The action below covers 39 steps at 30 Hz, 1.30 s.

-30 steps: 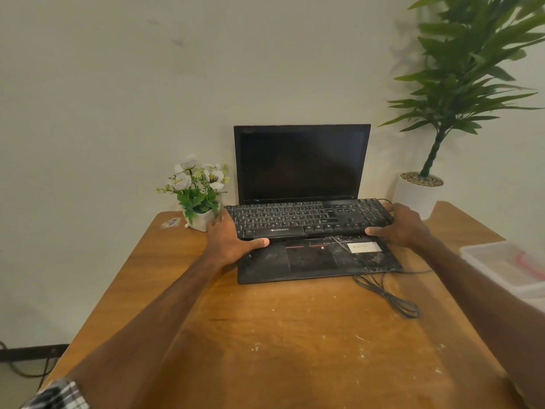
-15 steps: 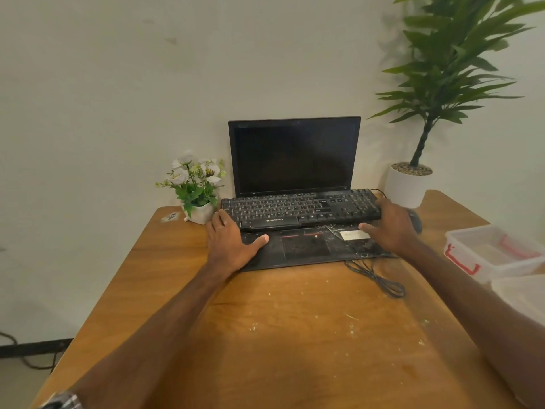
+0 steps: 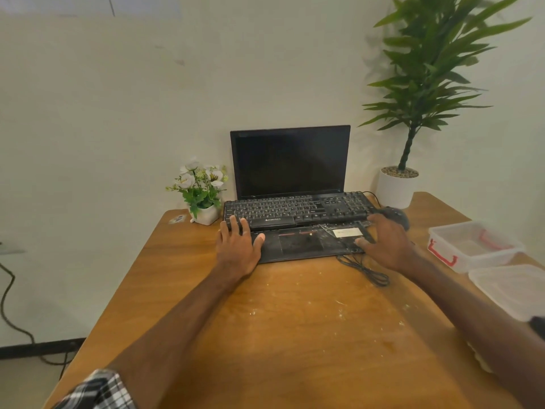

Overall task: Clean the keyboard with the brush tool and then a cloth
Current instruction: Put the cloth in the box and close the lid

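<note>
Resting our left fingers point(image 3: 236, 224) flat and straight on the near left corner of the keyboard point(image 3: 296, 208), we keep the left hand point(image 3: 237, 249) relaxed, its thumb lying out on the laptop's palm rest and nothing held in it. Our right fingers point(image 3: 373, 224) spread loosely over the near right corner of the laptop point(image 3: 290, 187), the thumb tip down by the front edge; the right hand point(image 3: 385, 245) is slightly blurred, so it seems only to touch there, without gripping anything.

The black keyboard sits on top of the laptop's base, covering its own keys, with its front edge just behind the trackpad and a white sticker point(image 3: 347, 232) showing on the palm rest near our right fingers. The laptop screen stands upright and dark behind it. A thin black cable point(image 3: 364, 268) runs from under our right hand and loops on the worktop point(image 3: 295, 335) in front of the laptop. A dark mouse point(image 3: 396, 215) lies just beyond our right hand, beside the keyboard's right end.

Farther out, a small pot of white flowers point(image 3: 203, 191) stands just left of the keyboard, and a tall green plant in a white pot point(image 3: 396, 187) stands at the back right corner. On the right edge of the worktop are a clear plastic box with red clasps point(image 3: 472, 246) and, nearer us, a clear lid point(image 3: 513, 290). Pale specks dot the wooden surface between our arms, and a checked sleeve point(image 3: 100, 389) shows at the lower left.
</note>
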Each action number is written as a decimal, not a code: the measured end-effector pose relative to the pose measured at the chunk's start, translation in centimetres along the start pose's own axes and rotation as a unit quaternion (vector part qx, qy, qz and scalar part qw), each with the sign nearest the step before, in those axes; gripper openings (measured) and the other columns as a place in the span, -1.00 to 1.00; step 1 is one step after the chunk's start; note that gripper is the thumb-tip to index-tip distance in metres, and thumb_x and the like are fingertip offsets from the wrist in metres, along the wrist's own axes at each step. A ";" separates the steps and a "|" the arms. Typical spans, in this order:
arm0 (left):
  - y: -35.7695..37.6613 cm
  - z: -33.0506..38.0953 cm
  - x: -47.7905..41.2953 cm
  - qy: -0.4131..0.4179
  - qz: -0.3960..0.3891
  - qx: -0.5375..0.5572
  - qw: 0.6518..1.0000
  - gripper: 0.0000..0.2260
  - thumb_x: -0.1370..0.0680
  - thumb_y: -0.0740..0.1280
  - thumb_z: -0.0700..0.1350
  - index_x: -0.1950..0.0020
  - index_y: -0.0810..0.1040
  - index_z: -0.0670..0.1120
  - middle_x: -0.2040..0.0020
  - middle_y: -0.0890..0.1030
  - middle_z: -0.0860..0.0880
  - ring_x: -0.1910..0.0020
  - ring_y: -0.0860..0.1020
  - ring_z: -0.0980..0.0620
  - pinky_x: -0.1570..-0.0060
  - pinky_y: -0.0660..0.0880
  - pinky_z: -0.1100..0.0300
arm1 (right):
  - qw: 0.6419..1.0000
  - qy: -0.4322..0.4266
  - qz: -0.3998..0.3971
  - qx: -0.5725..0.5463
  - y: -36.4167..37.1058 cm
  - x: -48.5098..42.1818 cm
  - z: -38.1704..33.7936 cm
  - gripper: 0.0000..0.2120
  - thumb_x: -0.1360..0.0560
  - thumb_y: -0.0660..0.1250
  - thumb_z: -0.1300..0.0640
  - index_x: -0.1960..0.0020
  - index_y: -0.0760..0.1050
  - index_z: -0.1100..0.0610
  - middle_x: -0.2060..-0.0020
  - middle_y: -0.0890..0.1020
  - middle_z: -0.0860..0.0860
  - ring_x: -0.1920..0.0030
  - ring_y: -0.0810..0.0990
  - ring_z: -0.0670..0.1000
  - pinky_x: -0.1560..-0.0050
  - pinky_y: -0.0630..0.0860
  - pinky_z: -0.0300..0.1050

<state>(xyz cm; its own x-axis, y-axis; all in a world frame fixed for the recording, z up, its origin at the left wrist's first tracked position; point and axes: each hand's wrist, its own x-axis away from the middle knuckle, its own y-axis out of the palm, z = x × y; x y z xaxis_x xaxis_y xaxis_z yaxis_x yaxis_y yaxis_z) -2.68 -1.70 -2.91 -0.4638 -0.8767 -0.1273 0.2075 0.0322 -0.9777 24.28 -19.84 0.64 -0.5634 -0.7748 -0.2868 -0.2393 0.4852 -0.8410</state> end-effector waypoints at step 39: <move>1.4 26.2 16.1 0.300 -0.042 0.413 0.859 -0.90 -0.60 0.38 0.02 -0.08 0.66 0.10 -0.03 0.63 0.22 -0.04 0.54 0.24 0.01 0.48 0.21 | 0.979 -0.028 -0.148 0.138 -13.7 16.7 9.5 -0.83 -0.59 0.36 0.06 -0.10 0.69 0.02 0.03 0.70 -0.10 0.10 0.63 -0.10 0.03 0.65 -0.10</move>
<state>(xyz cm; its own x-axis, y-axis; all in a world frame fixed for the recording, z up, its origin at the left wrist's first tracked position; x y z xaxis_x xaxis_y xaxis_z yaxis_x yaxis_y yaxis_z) 12.70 -28.36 -1.97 -0.8160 -0.4462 -0.3675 0.5769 -0.5881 -0.5669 25.64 -43.25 2.99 -0.4549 -0.8900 -0.0296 -0.1584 0.1136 -0.9808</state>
